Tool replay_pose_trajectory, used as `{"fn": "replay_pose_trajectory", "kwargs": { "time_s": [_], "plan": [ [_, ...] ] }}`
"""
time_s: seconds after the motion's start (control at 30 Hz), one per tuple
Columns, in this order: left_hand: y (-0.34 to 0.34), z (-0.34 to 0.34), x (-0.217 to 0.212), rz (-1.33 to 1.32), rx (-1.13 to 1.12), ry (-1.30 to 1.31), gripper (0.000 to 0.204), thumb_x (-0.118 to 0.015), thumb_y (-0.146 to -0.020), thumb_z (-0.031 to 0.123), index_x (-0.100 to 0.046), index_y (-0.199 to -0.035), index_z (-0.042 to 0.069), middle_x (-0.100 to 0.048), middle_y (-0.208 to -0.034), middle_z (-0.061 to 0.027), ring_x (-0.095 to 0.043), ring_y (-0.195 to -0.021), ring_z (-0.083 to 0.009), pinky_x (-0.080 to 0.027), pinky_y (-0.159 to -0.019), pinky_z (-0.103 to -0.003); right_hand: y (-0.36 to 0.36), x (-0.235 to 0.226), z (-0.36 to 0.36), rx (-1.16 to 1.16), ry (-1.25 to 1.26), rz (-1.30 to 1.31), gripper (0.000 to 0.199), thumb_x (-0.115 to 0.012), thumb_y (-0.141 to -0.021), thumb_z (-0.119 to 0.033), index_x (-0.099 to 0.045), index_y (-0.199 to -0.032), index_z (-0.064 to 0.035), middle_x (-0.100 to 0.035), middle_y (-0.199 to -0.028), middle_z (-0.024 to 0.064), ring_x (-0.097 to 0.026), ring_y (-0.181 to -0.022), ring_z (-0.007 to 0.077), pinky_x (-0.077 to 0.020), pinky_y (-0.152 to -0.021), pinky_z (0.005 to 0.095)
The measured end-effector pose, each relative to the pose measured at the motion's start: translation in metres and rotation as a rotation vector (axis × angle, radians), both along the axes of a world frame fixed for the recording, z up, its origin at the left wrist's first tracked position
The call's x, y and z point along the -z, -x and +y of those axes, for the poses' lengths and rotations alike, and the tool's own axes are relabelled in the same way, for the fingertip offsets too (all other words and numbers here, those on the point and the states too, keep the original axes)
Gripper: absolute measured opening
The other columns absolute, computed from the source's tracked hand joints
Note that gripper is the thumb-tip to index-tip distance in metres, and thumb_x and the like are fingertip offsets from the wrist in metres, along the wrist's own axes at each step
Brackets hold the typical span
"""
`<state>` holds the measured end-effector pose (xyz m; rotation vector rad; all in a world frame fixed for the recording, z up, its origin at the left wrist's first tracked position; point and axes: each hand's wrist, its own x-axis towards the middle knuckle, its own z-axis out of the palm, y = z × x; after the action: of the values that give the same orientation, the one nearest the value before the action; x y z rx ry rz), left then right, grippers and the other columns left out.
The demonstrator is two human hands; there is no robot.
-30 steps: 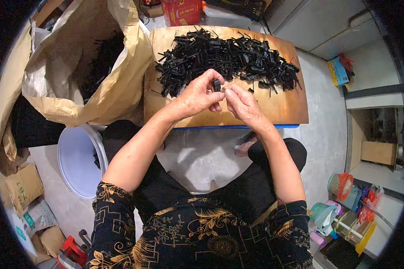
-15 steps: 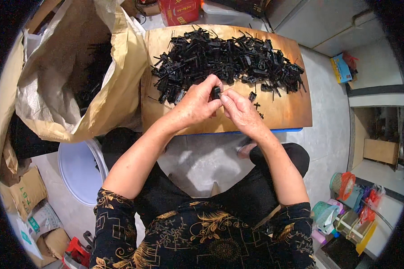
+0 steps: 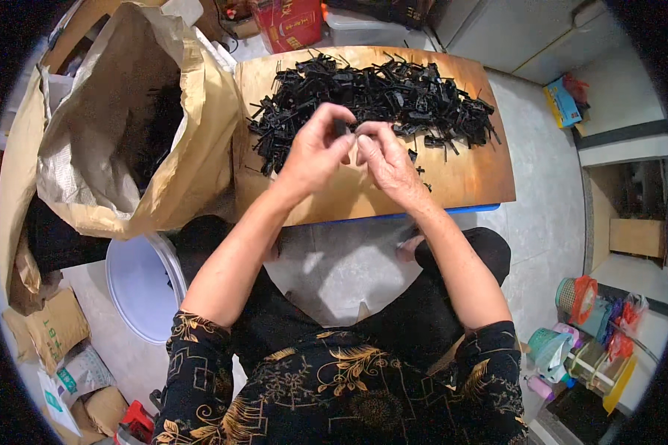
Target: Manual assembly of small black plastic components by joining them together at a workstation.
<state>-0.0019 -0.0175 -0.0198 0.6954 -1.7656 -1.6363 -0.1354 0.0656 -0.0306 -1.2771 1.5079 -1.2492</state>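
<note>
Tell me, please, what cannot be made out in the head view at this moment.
In the head view:
Black part in the left hand: its shape is blurred and partly covered by the fingers.
Right hand: blur hides whether it pinches anything.
Sack: its dark contents merge in shadow.
Red box: its far end is cut off by the upper picture edge.
Black pile: lower pieces are hidden by those on top.

Black piece in left hand blurred, partly hidden; red box cut off by top edge.
</note>
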Motion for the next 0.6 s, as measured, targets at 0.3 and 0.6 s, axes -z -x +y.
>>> {"fn": "replay_pose_trajectory", "kwargs": {
  "time_s": [0.3,0.6],
  "plan": [
    [-0.015,0.009,-0.018,0.312,0.227,-0.686,0.04,-0.049,-0.09,0.01,-0.038,-0.128,0.008,-0.058,-0.087,-0.0053,-0.057,-0.067,-0.0106,-0.047,-0.056,-0.02,0.007,-0.017,0.021,-0.005,-0.053,-0.371,0.016,-0.053,-0.091,-0.02,-0.052,-0.097,-0.0066,-0.058,-0.076,0.0008,-0.043,-0.046,0.0019,-0.0307,-0.039,0.0146],
    [-0.012,0.025,-0.018,0.236,0.57,-0.738,0.044,-0.056,-0.087,0.019,-0.041,-0.127,0.008,-0.052,-0.075,-0.0067,-0.054,-0.058,-0.0118,-0.043,-0.048,-0.019,0.019,-0.016,0.03,-0.151,-0.071,-0.458,0.021,-0.059,-0.087,-0.021,-0.055,-0.102,-0.0067,-0.054,-0.066,-0.0028,-0.035,-0.044,0.0002,-0.0259,-0.038,0.016]
  ]
}}
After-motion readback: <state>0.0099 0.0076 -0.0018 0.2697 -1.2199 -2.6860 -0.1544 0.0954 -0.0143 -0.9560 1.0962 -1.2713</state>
